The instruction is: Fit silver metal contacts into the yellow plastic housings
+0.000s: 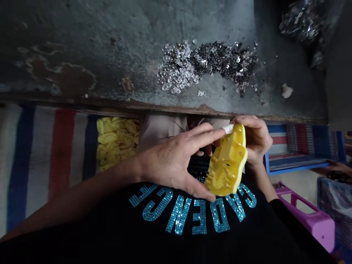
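Note:
Between my two hands, in front of my chest, is a yellow moulded plastic shell [227,163] with ribs and small posts on its inner face and a pale rim. My left hand [176,157] grips it from the left, thumb at its lower end and fingers at its top; one fingertip has a white wrap. My right hand [254,137] holds the upper right edge, its fingers partly hidden behind the shell. On the metal table just beyond lies a pile of small shiny metal pieces [211,62].
The worn metal table [123,44] ends in a front edge above my lap. A heap of yellow parts [117,141] lies at left by striped sheeting [64,146]. To the right are a blue crate [297,167], a purple stool [310,220] and a bag of metal pieces [302,24].

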The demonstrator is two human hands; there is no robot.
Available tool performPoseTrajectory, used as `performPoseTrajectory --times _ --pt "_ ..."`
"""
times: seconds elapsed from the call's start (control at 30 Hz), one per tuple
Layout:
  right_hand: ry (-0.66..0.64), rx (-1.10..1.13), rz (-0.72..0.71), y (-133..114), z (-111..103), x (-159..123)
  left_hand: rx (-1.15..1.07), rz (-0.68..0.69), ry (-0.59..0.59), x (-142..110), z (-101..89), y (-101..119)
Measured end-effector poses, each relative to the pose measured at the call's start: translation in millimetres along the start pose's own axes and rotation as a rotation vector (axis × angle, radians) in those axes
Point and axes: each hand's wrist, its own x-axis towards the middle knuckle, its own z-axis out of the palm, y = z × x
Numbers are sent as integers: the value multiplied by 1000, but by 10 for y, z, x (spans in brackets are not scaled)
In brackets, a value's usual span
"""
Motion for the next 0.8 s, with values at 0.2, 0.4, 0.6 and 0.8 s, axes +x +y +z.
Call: performPoseTrajectory --times 0.2,0.4,0.6,0.8 --pt "19 -52 -101 42 -65 -13 0 126 -4 85 30 59" --pt "201 -91 -127 -4 192 67 -94 193 96 60 12 -21" --pt "47 147 77 -72 362 21 109 463 457 1 4 -231" --pt "-379 115 206 -333 122 282 260 -96 216 -216 -188 -30"
